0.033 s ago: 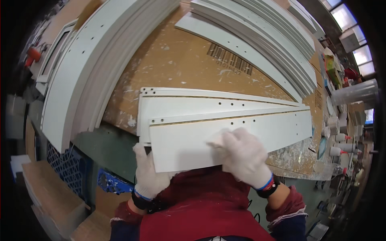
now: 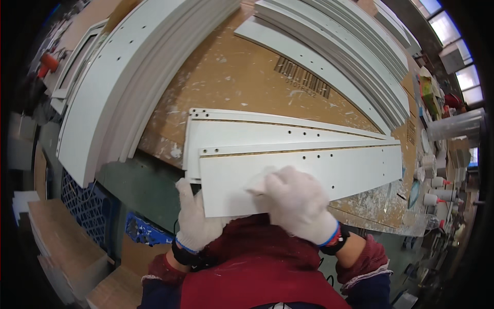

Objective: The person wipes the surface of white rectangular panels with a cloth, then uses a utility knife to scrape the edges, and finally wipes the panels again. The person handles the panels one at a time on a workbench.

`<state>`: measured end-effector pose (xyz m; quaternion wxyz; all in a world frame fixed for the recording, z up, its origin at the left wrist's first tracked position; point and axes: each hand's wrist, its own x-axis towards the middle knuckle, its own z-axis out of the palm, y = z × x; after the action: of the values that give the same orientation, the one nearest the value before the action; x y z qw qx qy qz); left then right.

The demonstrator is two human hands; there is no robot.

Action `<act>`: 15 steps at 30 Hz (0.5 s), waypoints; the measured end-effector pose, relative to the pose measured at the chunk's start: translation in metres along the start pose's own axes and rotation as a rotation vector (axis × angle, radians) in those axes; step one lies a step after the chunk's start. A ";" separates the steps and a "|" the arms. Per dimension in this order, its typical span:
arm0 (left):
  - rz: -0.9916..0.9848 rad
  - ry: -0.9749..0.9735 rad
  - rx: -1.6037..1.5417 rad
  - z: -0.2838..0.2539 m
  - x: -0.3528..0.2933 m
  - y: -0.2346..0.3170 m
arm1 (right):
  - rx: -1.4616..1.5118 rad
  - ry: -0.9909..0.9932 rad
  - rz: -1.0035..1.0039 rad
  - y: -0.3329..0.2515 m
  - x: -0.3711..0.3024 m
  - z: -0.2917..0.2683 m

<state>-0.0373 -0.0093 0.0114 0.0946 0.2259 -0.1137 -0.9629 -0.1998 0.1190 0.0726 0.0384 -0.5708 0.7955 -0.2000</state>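
A white panel [image 2: 231, 183] with drilled holes and a brown groove along its far side lies at a slant over another white grooved panel [image 2: 242, 127]. My left hand [image 2: 198, 219], in a white glove, is at the upper panel's near left corner. Its thumb stands beside the left end, and its fingers go under the near edge, partly hidden. On the panel's face, left of the middle, rests my gloved right hand [image 2: 298, 203]. Its fingers are closed, with a small whitish bit at the tips, too blurred to name.
A cardboard-covered table [image 2: 221, 67] with white smears lies beneath. Long white boards stand stacked at the left [image 2: 103, 92] and far right [image 2: 339, 41]. Bottles [image 2: 435, 198] with red tips line the right side. A blue plastic crate [image 2: 85, 206] and cartons [image 2: 67, 232] stand at lower left.
My right hand has slid left and slightly nearer along the upper panel, uncovering a hole near its lower edge. My left hand stays at the corner; the whole view has shifted slightly.
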 end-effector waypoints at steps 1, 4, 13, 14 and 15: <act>-0.008 -0.016 -0.104 0.001 0.000 0.002 | 0.095 -0.077 -0.090 -0.022 0.014 0.014; 0.076 -0.149 -0.265 -0.012 -0.004 0.004 | 0.170 -0.178 -0.295 -0.070 0.044 0.034; -0.089 -0.140 0.010 -0.013 -0.009 0.013 | -0.005 -0.055 0.099 0.047 -0.026 -0.037; -0.121 -0.130 0.099 -0.007 -0.009 0.018 | -0.175 -0.103 0.230 0.077 -0.043 -0.052; -0.152 -0.119 0.187 -0.003 -0.010 0.020 | -0.082 -0.026 0.348 0.105 -0.061 -0.064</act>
<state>-0.0247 -0.0267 0.0182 -0.0073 0.1843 -0.1910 -0.9641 -0.2905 0.2214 0.0830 0.0594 -0.4283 0.8891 -0.1502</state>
